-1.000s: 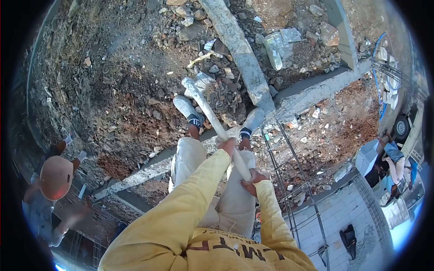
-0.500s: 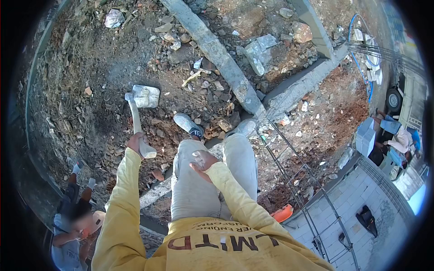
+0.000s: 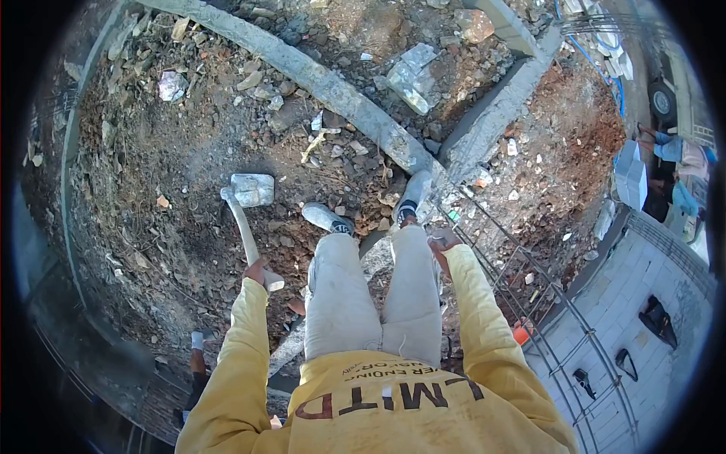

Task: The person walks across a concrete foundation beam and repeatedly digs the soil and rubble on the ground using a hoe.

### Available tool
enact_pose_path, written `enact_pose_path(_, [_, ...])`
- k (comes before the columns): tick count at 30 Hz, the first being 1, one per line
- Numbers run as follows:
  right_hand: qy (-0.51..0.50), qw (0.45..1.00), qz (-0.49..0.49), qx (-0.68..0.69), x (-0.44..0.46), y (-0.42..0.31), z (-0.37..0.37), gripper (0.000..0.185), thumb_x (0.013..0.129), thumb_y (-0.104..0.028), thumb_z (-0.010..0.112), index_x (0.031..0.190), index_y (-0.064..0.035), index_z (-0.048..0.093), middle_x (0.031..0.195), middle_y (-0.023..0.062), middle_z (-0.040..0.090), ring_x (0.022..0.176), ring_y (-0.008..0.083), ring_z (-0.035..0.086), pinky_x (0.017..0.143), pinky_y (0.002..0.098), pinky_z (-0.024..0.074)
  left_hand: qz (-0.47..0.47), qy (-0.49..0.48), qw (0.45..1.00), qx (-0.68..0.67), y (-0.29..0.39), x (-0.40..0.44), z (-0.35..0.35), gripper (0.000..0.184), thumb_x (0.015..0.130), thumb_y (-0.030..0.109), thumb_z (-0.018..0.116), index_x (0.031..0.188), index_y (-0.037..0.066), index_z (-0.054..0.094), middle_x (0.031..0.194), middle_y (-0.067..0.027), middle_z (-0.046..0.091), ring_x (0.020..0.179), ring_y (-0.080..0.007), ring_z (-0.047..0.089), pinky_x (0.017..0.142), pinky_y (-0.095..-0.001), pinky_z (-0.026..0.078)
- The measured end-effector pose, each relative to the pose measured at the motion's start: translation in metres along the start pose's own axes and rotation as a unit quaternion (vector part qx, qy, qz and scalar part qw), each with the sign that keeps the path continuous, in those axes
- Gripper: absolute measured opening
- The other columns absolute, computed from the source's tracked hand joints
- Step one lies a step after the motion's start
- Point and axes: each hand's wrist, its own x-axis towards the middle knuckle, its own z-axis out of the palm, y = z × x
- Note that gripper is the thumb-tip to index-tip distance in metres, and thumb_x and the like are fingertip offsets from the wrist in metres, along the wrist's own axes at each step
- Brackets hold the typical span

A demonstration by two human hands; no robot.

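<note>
My left hand (image 3: 255,271) is closed around the wooden handle of a hoe (image 3: 244,231), near the handle's end. The hoe's wide, pale, dirt-caked blade (image 3: 254,190) rests on the rubble ground ahead and to the left of my feet. My right hand (image 3: 442,244) hangs beside my right thigh with nothing visible in it; its fingers, partly foreshortened, look loosely extended. Just right of this hand runs a steel rebar cage (image 3: 522,246).
A concrete beam (image 3: 325,79) crosses the ground ahead and meets another beam (image 3: 495,113). Broken concrete (image 3: 412,79) lies beyond. At right are a block wall (image 3: 605,303), other people (image 3: 684,155) and a vehicle wheel (image 3: 663,102). Another person's arm (image 3: 198,356) shows at lower left.
My right hand has moved from in front of my thighs out to my right side. My right foot has stepped forward slightly. The left hand keeps its hold on the hoe.
</note>
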Motion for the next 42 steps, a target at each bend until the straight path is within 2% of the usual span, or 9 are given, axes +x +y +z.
enact_pose_path(6, [0.022, 0.911, 0.346, 0.225, -0.050, 0.176, 0.044, 0.041, 0.090, -0.035, 0.053, 0.122, -0.0086, 0.051, 0.109, 0.0107, 0.063, 0.092, 0.0252, 0.062, 0.080, 0.0438, 0.0490, -0.053, -0.081, 0.992, -0.087, 0.076, -0.006, 0.017, 0.017, 0.087, 0.020, 0.055, 0.095, 0.007, 0.048, 0.070, -0.0082, 0.053, 0.061, -0.0267, 0.058, 0.054, -0.0426, 0.052])
enact_pose_path(12, [-0.178, 0.912, 0.370, -0.003, -0.147, 0.171, 0.085, 0.054, 0.094, -0.051, 0.038, 0.135, -0.0156, 0.044, 0.111, 0.0088, 0.066, 0.088, 0.0273, 0.065, 0.079, 0.0434, 0.0503, -0.089, -0.027, 0.988, -0.124, 0.065, -0.042, 0.036, 0.014, 0.086, 0.016, 0.054, 0.097, 0.012, 0.047, 0.075, -0.0092, 0.051, 0.064, -0.0257, 0.055, 0.055, -0.0424, 0.052])
enact_pose_path(15, [-0.102, 0.914, 0.335, 0.203, -0.143, 0.219, 0.102, 0.042, 0.092, -0.043, 0.050, 0.119, -0.0114, 0.056, 0.102, 0.0092, 0.068, 0.087, 0.0271, 0.066, 0.069, 0.0427, 0.0527, -0.076, -0.029, 0.983, -0.163, 0.046, -0.055, 0.026, 0.014, 0.085, 0.018, 0.055, 0.094, 0.012, 0.046, 0.069, -0.0072, 0.049, 0.057, -0.0230, 0.052, 0.049, -0.0368, 0.050])
enact_pose_path(19, [-0.198, 0.955, 0.219, -0.016, -0.062, 0.211, 0.055, 0.029, 0.088, -0.033, 0.058, 0.104, -0.0091, 0.060, 0.091, 0.0082, 0.068, 0.077, 0.0256, 0.065, 0.062, 0.0422, 0.0514, -0.081, -0.039, 0.985, -0.151, 0.013, -0.005, -0.022, 0.015, 0.085, 0.020, 0.055, 0.090, 0.012, 0.044, 0.064, -0.0060, 0.048, 0.049, -0.0207, 0.049, 0.041, -0.0311, 0.047])
enact_pose_path(21, [-0.019, 0.866, 0.399, 0.301, -0.022, 0.161, 0.008, 0.010, 0.084, -0.016, 0.063, 0.083, -0.0076, 0.058, 0.075, 0.0083, 0.060, 0.057, 0.0197, 0.054, 0.047, 0.0356, 0.0414, -0.117, -0.046, 0.987, -0.105, 0.021, 0.013, -0.026, 0.021, 0.086, 0.027, 0.050, 0.088, 0.007, 0.047, 0.066, -0.0102, 0.050, 0.049, -0.0228, 0.049, 0.038, -0.0315, 0.044])
enact_pose_path(23, [0.033, 0.899, 0.172, 0.401, -0.055, 0.084, -0.062, 0.010, 0.082, -0.015, 0.064, 0.081, -0.0094, 0.055, 0.073, 0.0079, 0.059, 0.052, 0.0197, 0.051, 0.044, 0.0346, 0.0391, -0.116, -0.050, 0.991, -0.048, 0.023, 0.016, -0.013, 0.022, 0.086, 0.028, 0.050, 0.087, 0.006, 0.047, 0.064, -0.0105, 0.050, 0.046, -0.0226, 0.048, 0.035, -0.0308, 0.041])
enact_pose_path(27, [0.030, 0.827, 0.188, 0.529, -0.092, 0.154, -0.094, 0.013, 0.082, -0.020, 0.066, 0.087, -0.0113, 0.057, 0.078, 0.0077, 0.060, 0.057, 0.0207, 0.054, 0.047, 0.0321, 0.0400, -0.116, -0.073, 0.990, 0.021, 0.064, 0.011, 0.011, 0.019, 0.084, 0.027, 0.049, 0.085, 0.009, 0.044, 0.058, -0.0069, 0.047, 0.042, -0.0205, 0.046, 0.033, -0.0294, 0.038])
enact_pose_path(34, [-0.037, 0.894, 0.414, 0.168, -0.146, 0.171, 0.054, 0.034, 0.084, -0.042, 0.054, 0.081, -0.0089, 0.062, 0.071, 0.0132, 0.063, 0.067, 0.0265, 0.062, 0.053, 0.0427, 0.0448, -0.119, -0.054, 0.988, 0.083, 0.164, 0.007, -0.009, 0.020, 0.079, 0.027, 0.050, 0.083, 0.008, 0.048, 0.055, -0.0066, 0.047, 0.040, -0.0185, 0.042, 0.032, -0.0279, 0.032])
enact_pose_path(42, [-0.162, 0.982, 0.043, -0.085, -0.123, 0.152, 0.052, 0.027, 0.084, -0.033, 0.054, 0.094, -0.0115, 0.067, 0.082, 0.0152, 0.066, 0.072, 0.0265, 0.064, 0.062, 0.0401, 0.0486, -0.063, 0.022, 0.994, 0.091, 0.128, -0.049, -0.003, 0.019, 0.081, 0.026, 0.050, 0.072, 0.010, 0.045, 0.052, -0.0065, 0.045, 0.035, -0.0206, 0.039, 0.029, -0.0312, 0.029])
